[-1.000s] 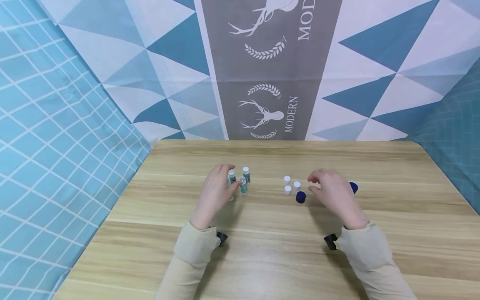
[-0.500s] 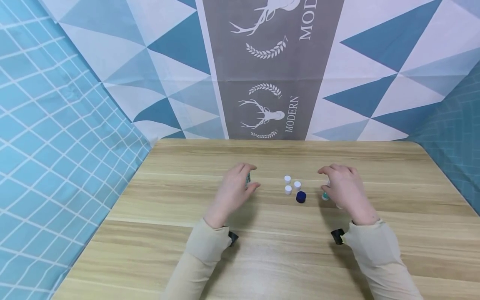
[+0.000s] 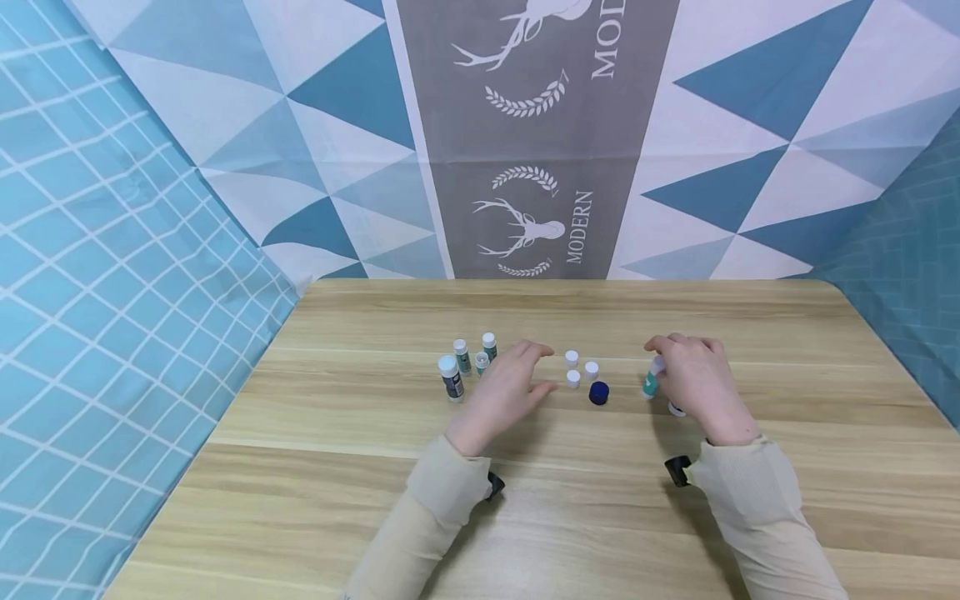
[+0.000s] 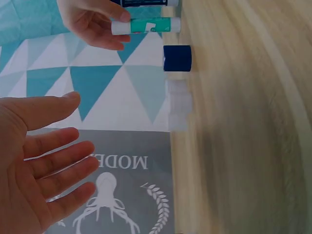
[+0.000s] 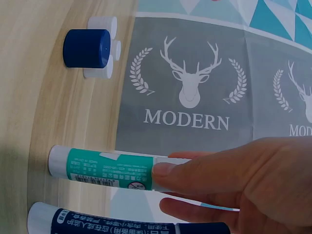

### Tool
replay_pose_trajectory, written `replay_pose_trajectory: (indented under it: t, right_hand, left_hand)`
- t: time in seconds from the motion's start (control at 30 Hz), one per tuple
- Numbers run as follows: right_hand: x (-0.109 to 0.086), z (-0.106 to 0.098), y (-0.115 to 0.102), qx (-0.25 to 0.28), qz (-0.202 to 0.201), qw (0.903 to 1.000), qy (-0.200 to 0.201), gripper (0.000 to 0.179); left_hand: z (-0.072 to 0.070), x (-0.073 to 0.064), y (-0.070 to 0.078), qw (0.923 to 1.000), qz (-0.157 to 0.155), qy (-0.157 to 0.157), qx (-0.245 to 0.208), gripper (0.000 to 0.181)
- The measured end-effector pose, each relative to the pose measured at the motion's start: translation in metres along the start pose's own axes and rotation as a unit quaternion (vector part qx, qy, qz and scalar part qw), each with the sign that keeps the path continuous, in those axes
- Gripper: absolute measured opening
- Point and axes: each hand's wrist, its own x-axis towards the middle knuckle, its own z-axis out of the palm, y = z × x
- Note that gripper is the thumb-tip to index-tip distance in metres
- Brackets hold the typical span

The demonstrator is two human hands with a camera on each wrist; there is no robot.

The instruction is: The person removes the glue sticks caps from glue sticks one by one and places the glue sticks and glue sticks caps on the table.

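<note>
My right hand [image 3: 693,379] pinches the upper, whitish end of a green glue stick [image 5: 109,168], thumb on the near side. Close beside it stands a larger navy glue stick [image 5: 122,224], mostly hidden by the hand in the head view. My left hand [image 3: 506,392] holds nothing; its fingers are spread and relaxed in the left wrist view [image 4: 48,161]. It hovers between a group of glue sticks and some loose caps. The nearest caps are white ones [image 3: 572,357] and a navy cap [image 3: 598,392].
Left of my left hand stand a large white-topped glue stick [image 3: 452,383] and several smaller glue sticks [image 3: 462,358], one partly covered by the hand. The wooden table [image 3: 570,517] meets a patterned cloth backdrop [image 3: 540,150] at its far edge.
My left hand has moved right, away from the glue stick group, toward the caps. My right hand has shifted right from beside the caps and now pinches the green glue stick.
</note>
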Motion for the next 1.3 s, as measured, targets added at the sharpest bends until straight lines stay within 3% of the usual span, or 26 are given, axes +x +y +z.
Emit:
replay_pose_trajectory:
  t: [0.53,0.8,1.1,1.3]
  right_hand:
    - [-0.001,0.003,0.003,0.004,-0.001,1.0000,-0.009,0.022]
    - [-0.001,0.003,0.001,0.017,0.008,0.9998,-0.007,0.017]
    - [-0.002,0.004,-0.009,0.044,0.012,0.9981,0.041,0.014]
    - [-0.004,0.002,-0.016,0.042,0.007,0.9970,0.064,0.020]
  left_hand:
    - [0.015,0.001,0.003,0.9986,-0.035,-0.036,-0.016,0.046]
    - [0.021,0.003,0.009,0.9984,-0.025,-0.047,-0.016,0.047]
    - [0.023,0.005,0.013,0.9982,-0.017,-0.045,-0.034,0.046]
    - [0.020,0.005,0.018,0.9992,-0.002,-0.027,-0.030,0.045]
